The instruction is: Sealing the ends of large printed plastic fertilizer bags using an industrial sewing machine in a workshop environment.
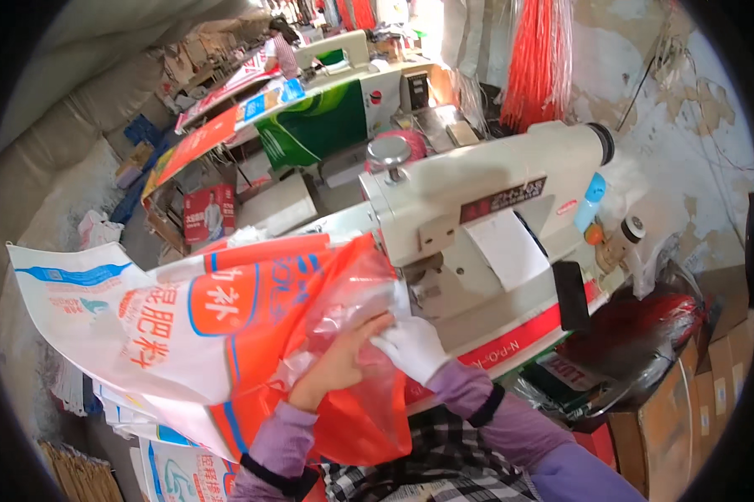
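Observation:
A large orange and white woven plastic sack [256, 335] with a clear plastic liner [353, 297] spreads across the left and middle of the bench. My bare left hand [342, 361] lies at the mouth of the sack, closed on the film and orange edge, its index finger reaching toward my other hand. My right hand [415, 350], in a white glove, is closed at the sack's right edge; its fingertips are partly hidden in the folds. Just beyond both hands stands a cream industrial sewing machine [494, 197], its needle area close to the sack's edge.
More printed sacks [189, 473] lie below at the left. Farther back, another sewing table carries a green sack [314, 125], with a person [281, 54] beside it. Red strands [538, 67] hang by the wall. Cardboard boxes [670, 418] stand at the right.

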The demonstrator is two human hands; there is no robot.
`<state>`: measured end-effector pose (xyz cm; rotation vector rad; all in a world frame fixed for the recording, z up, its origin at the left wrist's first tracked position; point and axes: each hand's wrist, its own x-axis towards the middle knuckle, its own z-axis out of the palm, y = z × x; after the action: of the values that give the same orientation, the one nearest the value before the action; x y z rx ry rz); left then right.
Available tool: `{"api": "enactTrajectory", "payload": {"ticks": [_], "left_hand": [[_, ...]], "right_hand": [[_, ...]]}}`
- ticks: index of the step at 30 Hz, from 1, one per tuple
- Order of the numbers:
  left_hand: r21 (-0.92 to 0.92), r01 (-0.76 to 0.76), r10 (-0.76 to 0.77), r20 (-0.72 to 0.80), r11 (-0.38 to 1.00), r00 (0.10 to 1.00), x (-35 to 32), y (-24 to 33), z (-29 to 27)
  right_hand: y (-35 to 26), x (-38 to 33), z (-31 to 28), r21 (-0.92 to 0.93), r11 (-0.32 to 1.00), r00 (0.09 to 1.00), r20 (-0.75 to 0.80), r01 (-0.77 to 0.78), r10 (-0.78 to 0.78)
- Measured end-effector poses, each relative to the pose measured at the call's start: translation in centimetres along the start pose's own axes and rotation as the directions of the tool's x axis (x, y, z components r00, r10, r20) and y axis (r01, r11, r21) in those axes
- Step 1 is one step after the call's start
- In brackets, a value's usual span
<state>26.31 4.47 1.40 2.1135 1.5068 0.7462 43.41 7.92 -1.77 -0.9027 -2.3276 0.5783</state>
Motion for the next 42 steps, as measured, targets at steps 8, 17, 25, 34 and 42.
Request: {"api": "enactTrajectory", "payload": {"ticks": [8, 17, 25, 34, 42], "left_hand": [[-0.564, 0.219, -0.316, -0.079, 0.797, 0.945, 0.4, -6.5, 4.5], [-0.034, 0.109, -0.111, -0.525, 0.993, 0.844, 3.3, -3.9, 4.9], [-0.048, 0.238, -0.230, -0.494, 0.970, 0.839, 2.7, -3.3, 9.6], [-0.122, 0.157, -0.197, -0.495, 0.980, 0.846, 3.3, -4.2, 11.2], [0.059, 0.112, -0.066, -0.513, 0.992, 0.856, 3.7, -4.4, 9.4]], "right_hand": [[-2.1, -11.7, 0.6, 0.052, 0.978, 0.972, -0.129, 0.204, -0.196], [-7.6, -11.3, -0.8, 0.379, 0.904, 0.969, 0.062, 0.199, -0.239], [-6.9, -16.5, 1.3, 0.491, 0.870, 0.999, 0.046, -0.036, 0.016], [-6.8, -17.3, 1.2, 0.616, 0.779, 0.992, 0.065, -0.122, 0.105], [-7.2, -15.3, 0.0, 0.446, 0.895, 0.999, 0.054, -0.028, 0.004]]}}
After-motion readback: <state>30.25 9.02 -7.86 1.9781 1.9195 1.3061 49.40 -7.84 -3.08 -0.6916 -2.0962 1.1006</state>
